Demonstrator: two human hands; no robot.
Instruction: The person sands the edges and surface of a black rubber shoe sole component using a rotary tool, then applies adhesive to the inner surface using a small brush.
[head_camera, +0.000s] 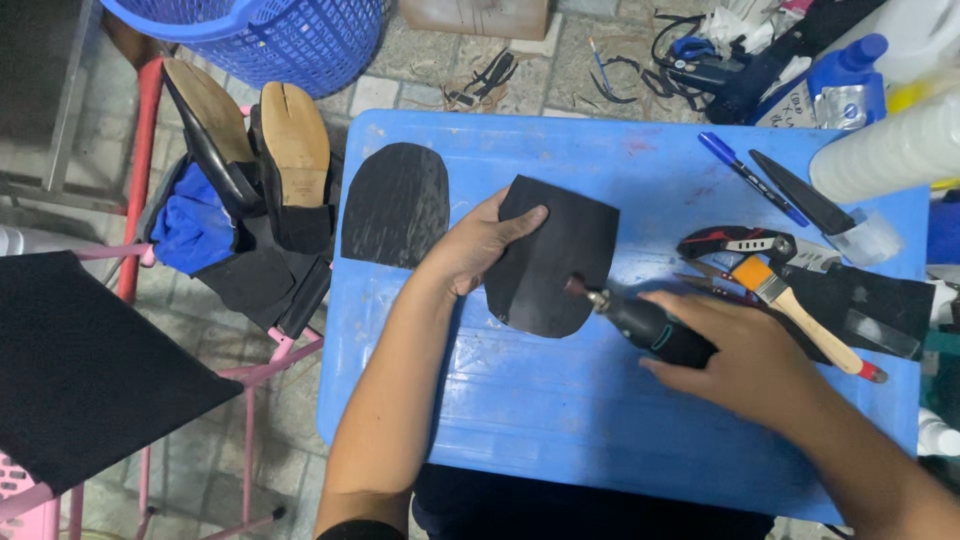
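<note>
rotary tool meets rubber sole piece on a blue table

tiled floor surrounds a blue plastic table (520, 400) that fills the middle of the view. near its centre lies a black sole piece (545, 270), flat on the tabletop. left hand (480, 245) presses on its left edge, fingers spread narrow and laid flat over the rubber, thumb on top. right hand (745, 365) is wrapped closed around a dark rotary tool (655, 328), whose small grinding tip touches the sole piece at its right side. a second black sole piece (395, 205) rests to the left, apart from the first, overhanging the table's left edge. on the right side of the table sit a brush (790, 305) with a wooden handle, a red and black cutter (735, 243), and farther off a blue pen (750, 178). beyond the left edge, two shoes (255, 150) lie soles up on a pink rack (260, 370), below a blue basket (270, 35).
</note>
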